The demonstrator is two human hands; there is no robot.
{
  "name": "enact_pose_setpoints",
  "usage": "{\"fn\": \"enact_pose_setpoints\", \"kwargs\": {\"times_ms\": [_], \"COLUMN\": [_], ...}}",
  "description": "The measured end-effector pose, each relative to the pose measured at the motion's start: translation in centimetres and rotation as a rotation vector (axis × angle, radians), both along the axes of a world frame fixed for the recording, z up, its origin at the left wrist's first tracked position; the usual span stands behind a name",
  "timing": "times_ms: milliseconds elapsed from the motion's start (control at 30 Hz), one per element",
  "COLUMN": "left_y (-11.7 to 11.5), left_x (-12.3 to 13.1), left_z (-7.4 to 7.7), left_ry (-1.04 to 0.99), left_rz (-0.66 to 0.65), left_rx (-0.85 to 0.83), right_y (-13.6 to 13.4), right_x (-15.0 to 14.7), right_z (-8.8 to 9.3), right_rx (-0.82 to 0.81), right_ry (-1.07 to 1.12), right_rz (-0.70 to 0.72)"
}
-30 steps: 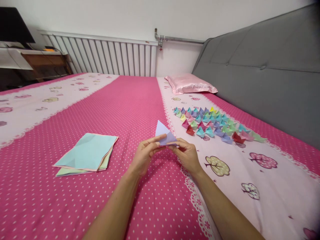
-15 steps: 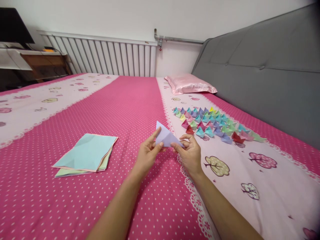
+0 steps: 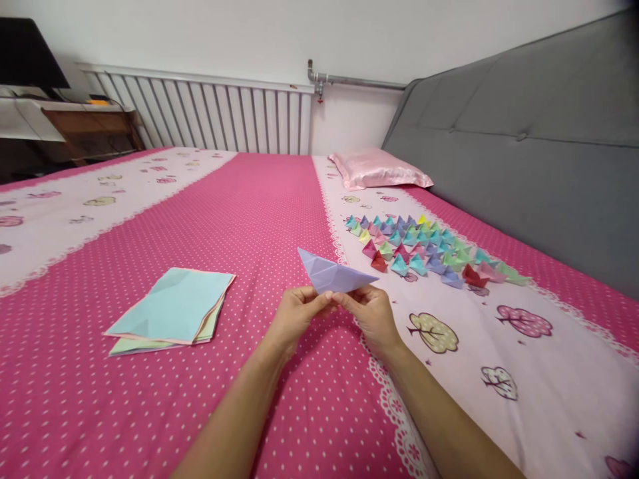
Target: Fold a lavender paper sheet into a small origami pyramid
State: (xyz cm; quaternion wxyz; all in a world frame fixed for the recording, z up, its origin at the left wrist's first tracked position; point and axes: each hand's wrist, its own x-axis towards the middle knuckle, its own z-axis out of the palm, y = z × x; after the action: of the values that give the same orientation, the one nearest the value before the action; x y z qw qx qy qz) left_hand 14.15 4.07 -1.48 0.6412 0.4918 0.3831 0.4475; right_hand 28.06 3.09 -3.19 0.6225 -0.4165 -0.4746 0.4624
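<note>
A lavender paper boat (image 3: 335,275) is held up over the bed, its two pointed ends spread wide to left and right. My left hand (image 3: 295,314) pinches its lower edge near the middle, thumb in front. Close beside it, my right hand (image 3: 370,311) grips the same edge, and the two thumbs almost meet. The fingertips behind the paper are partly hidden. Off to the left lies a stack of square paper (image 3: 172,305), light blue on top with pink and green sheets beneath. To the right stand several rows of small folded paper boats (image 3: 410,234) in many colours.
The bed (image 3: 269,193) has a pink dotted and pale printed cover. A pink pillow (image 3: 378,168) lies at the back, next to the grey headboard (image 3: 524,133). Behind are a white radiator (image 3: 200,110) and, far left, a black screen (image 3: 30,54).
The lavender paper has gone from a folded triangle to a wide, pulled-out boat shape. Both hands have moved closer together beneath it. The paper stack and the boat rows stay put.
</note>
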Motion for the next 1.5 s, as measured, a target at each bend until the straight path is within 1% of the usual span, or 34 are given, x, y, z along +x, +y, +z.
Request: {"fn": "enact_pose_setpoints", "kwargs": {"times_ms": [67,167,267,433,633,800,933,1000,1100,1167,1267,1367,1433,1500], "left_y": [0.0,0.2,0.3,0.4,0.4,0.5,0.7,0.9,1.0,1.0,1.1,1.0,0.9,0.8], "left_x": [0.0,0.1,0.0,-0.2,-0.2,-0.4,-0.3,-0.2,-0.2,-0.3,-0.5,-0.5,-0.4,-0.2], "left_z": [-0.1,-0.2,-0.3,-0.2,0.1,0.1,-0.1,0.0,0.4,0.7,0.9,0.8,0.5,0.2], "left_ry": [0.011,0.043,0.087,0.094,0.039,-0.007,-0.082,-0.163,-0.345,-0.461,-0.55,-0.533,-0.475,-0.395], "left_rz": [-0.003,-0.001,0.023,0.034,0.025,0.052,0.106,0.171,0.273,0.296,0.26,0.185,0.122,0.057], "left_rx": [0.013,0.021,0.026,0.007,-0.049,-0.044,-0.016,-0.044,-0.154,-0.221,-0.254,-0.207,-0.144,-0.082], "right_y": [-0.2,-0.3,-0.2,0.0,0.4,0.3,0.1,-0.2,-0.7,-1.1,-1.3,-1.2,-1.1,-0.9], "right_x": [-0.1,-0.1,0.1,0.6,1.1,1.1,0.9,0.8,0.6,0.4,0.3,0.3,0.4,0.4], "right_z": [0.1,0.3,0.2,-0.1,-0.2,-0.3,0.0,0.2,0.6,0.7,0.5,0.2,0.1,0.1], "right_rx": [-0.003,0.041,0.051,0.09,0.172,0.151,0.192,0.231,0.287,0.303,0.313,0.325,0.305,0.268], "right_ry": [-0.075,-0.136,-0.153,-0.093,-0.004,0.045,0.014,-0.058,-0.194,-0.254,-0.271,-0.201,-0.135,-0.057], "right_rz": [0.011,-0.073,-0.15,-0.236,-0.281,-0.215,-0.157,-0.13,-0.071,-0.007,0.107,0.189,0.173,0.123]}}
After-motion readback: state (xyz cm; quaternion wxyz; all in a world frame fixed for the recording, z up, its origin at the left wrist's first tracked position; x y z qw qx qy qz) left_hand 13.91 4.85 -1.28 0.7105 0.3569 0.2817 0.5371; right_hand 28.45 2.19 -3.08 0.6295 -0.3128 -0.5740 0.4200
